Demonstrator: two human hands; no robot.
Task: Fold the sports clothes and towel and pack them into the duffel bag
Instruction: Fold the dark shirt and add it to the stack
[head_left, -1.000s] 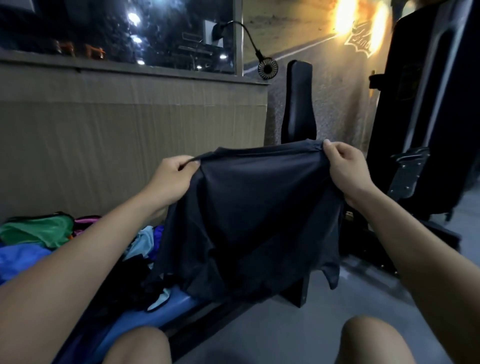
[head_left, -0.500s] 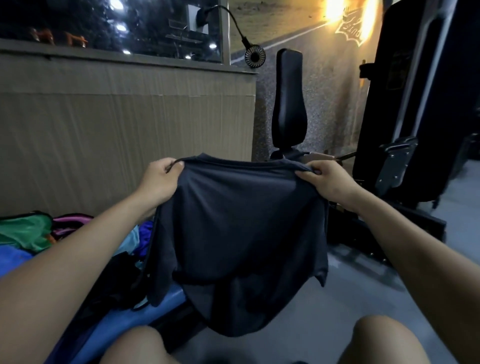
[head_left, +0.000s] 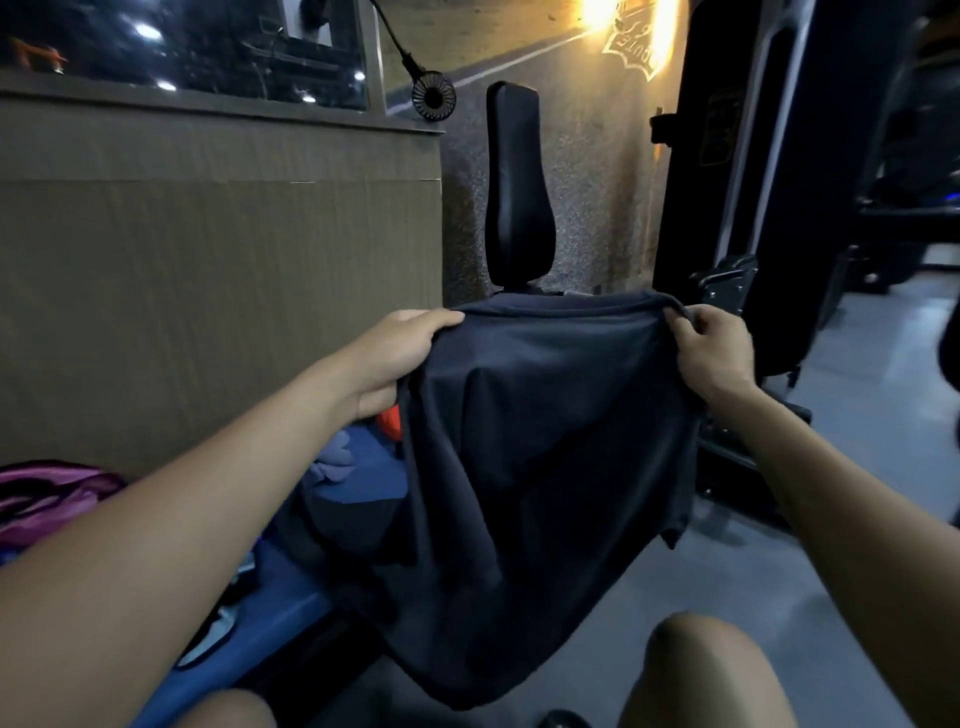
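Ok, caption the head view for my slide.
Left hand and right hand hold a dark T-shirt up by its top edge beside a blue bench.

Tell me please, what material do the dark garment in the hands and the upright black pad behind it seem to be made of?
Dark garment: seemingly a thin, matte synthetic sports knit; it drapes in soft folds between the left hand and right hand. Upright black pad: probably vinyl or faux leather over padding; its smooth surface shows a faint sheen and rounded edges.

Small black fan (head_left: 433, 97) on cable by window (head_left: 182, 49). Black padded backrest (head_left: 517, 187) upright before speckled wall (head_left: 597, 171). Brown panel (head_left: 218, 291) left. Grey floor (head_left: 857, 441) right.
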